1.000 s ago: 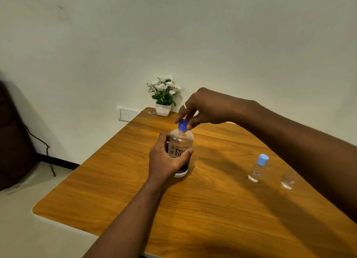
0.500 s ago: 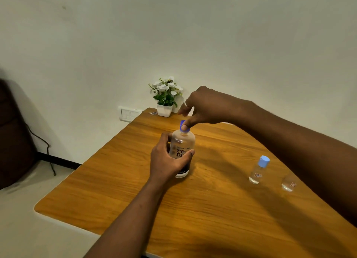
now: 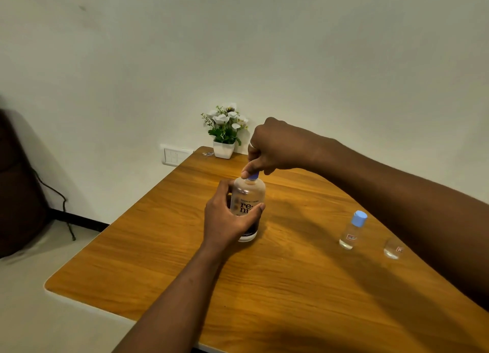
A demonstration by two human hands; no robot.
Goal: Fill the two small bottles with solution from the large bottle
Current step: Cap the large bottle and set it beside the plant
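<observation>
Wooden table [image 3: 291, 286]: left hand [image 3: 225, 217] grips large bottle [image 3: 247, 194], right hand [image 3: 275, 146] pinches cap [image 3: 252, 177].

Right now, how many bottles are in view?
3. The large bottle at centre, gripped by the left hand, cap pinched by the right hand; a blue-capped small bottle to its right; a second small bottle beside that, partly hidden by the forearm.

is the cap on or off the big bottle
On: the blue cap sits atop the large bottle, pinched by the right hand, while the left hand grips its body. Whether it is loosened, cannot tell.
</observation>
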